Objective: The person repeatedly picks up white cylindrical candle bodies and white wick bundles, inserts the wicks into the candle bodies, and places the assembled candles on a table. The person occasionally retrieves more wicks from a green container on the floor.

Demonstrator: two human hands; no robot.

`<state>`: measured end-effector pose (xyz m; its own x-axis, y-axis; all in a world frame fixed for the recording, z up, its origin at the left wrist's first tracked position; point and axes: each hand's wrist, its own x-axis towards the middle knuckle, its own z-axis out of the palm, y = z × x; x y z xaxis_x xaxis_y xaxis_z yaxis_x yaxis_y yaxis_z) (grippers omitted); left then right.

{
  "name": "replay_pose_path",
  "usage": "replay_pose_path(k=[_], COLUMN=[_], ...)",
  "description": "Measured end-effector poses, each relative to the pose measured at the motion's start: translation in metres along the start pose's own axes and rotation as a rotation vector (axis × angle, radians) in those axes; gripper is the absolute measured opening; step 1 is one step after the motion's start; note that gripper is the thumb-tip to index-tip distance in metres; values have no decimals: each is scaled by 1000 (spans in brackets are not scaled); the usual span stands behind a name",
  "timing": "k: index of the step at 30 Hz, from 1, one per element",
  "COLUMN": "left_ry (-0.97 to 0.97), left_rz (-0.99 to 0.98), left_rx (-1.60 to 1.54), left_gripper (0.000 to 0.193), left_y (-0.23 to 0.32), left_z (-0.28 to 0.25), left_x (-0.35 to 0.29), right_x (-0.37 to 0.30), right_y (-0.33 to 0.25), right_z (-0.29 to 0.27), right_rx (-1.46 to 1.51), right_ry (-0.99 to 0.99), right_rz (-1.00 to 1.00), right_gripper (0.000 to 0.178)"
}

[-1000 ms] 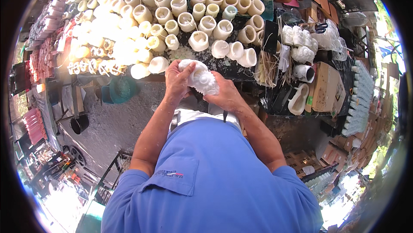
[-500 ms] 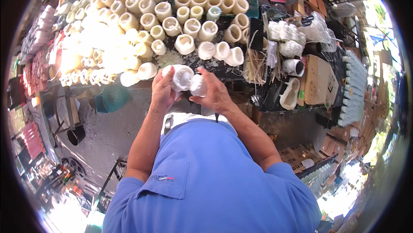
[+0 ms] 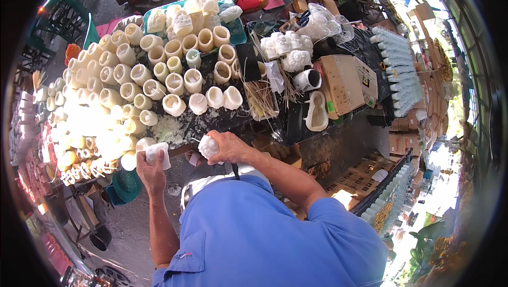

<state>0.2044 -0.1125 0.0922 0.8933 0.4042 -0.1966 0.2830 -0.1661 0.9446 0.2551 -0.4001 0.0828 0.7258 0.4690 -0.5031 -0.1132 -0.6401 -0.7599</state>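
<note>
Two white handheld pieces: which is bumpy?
The knobbly white candle in the right hand, with a thin wick sticking out; the white mould in the left hand looks smooth outside.

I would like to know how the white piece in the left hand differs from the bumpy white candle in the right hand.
Surface: the white piece looks smoother, while the bumpy white candle has rounded knobs.
Outline: the white piece looks squarish with corners, while the candle is rounder.
Detail: a thin wick sticks out of the candle; none shows on the white piece.
Both are white and held in the fingers.
</note>
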Motion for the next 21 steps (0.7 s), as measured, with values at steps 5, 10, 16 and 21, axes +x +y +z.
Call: replay_pose_path(k=[5, 10, 16, 21], left_ry=[4, -8, 24, 18], left_rz=[-38, -126, -113, -227], left_rx=[60, -141, -208, -398], left_gripper=[31, 32, 32, 31], left_y=[-20, -20, -13, -9], left_z=[-3, -1, 11, 21], left_x=[-4, -6, -17, -27], right_x=[-8, 1, 50, 74], right_y=[9, 52, 125, 161], right_z=[-55, -220, -373, -395], right_rx=[-113, -205, -391, -473], right_ry=[140, 773, 807, 666], right_rz=[9, 246, 554, 572], right_gripper=[86, 93, 107, 105])
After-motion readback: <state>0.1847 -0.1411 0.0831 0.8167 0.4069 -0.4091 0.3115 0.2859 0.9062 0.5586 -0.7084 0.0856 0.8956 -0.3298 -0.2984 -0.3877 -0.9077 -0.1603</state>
